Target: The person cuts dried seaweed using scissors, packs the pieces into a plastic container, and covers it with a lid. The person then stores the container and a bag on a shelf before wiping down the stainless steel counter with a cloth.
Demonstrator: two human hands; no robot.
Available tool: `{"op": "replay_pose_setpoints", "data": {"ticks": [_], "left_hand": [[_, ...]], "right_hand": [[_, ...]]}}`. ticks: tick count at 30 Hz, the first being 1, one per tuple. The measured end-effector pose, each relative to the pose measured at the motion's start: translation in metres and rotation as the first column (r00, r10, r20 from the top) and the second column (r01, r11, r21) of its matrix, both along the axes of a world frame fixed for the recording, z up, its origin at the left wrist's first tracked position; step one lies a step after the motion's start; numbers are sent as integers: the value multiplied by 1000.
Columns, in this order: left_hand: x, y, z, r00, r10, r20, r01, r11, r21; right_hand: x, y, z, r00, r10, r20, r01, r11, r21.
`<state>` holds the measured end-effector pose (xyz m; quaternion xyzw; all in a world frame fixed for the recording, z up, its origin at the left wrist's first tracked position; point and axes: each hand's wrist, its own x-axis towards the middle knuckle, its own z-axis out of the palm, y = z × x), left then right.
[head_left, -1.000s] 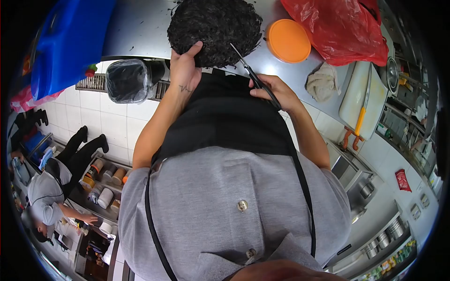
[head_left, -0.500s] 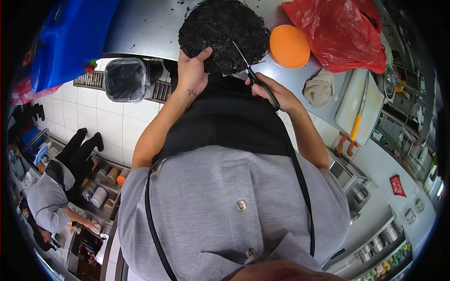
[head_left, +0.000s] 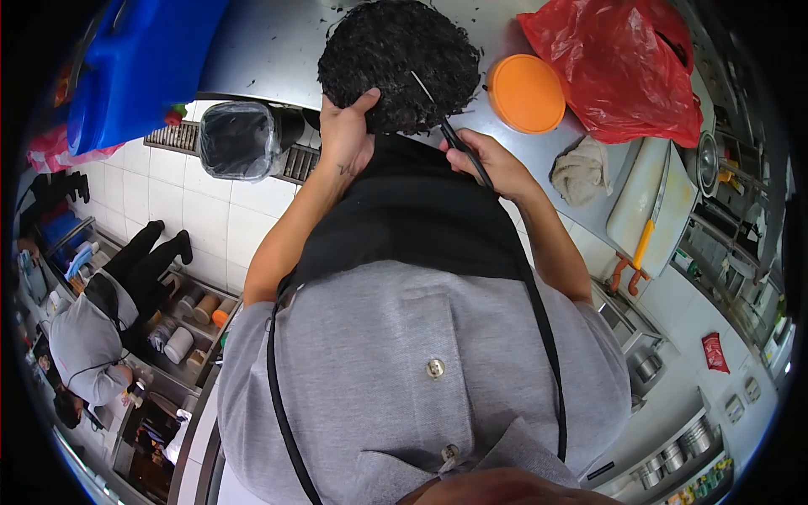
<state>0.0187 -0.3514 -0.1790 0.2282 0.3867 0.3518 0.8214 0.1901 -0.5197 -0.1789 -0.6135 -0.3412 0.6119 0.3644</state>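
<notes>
A round, shaggy black cake of dried seaweed (head_left: 400,59) rests at the near edge of the metal table. My left hand (head_left: 347,130) grips its lower left rim, thumb on top and the other fingers hidden underneath. In my right hand (head_left: 497,164) is a pair of black-handled scissors (head_left: 451,133), with my fingers wrapped round the handles. The blades are apart at the seaweed's lower right edge. One long blade lies across the top; only a short tip of the other shows to the right.
Right of the seaweed are an orange lid (head_left: 527,94), a red plastic bag (head_left: 619,67), a crumpled cloth (head_left: 581,172) and a cutting board (head_left: 627,198) bearing a yellow-handled knife (head_left: 646,227). A lined bin (head_left: 238,141) and blue container (head_left: 156,67) stand left. Another person (head_left: 88,337) works behind.
The view has shifted slightly, so the surroundings sit a little farther right. Both hands keep their grips. The other person's arm, stretched out before, is now drawn in.
</notes>
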Motion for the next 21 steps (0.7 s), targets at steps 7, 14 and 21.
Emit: {"op": "replay_pose_setpoints", "data": {"ticks": [7, 14, 21], "left_hand": [[-1, 0, 0, 998, -50, -31, 51, 998, 30], [-4, 15, 12, 999, -37, 4, 37, 993, -113], [0, 34, 10, 994, 106, -20, -104, 990, 98]], "right_hand": [[4, 22, 16, 994, -18, -109, 11, 998, -65], [0, 21, 9, 997, 10, 82, -4, 997, -75], [13, 4, 15, 995, 76, -66, -80, 995, -56]]}}
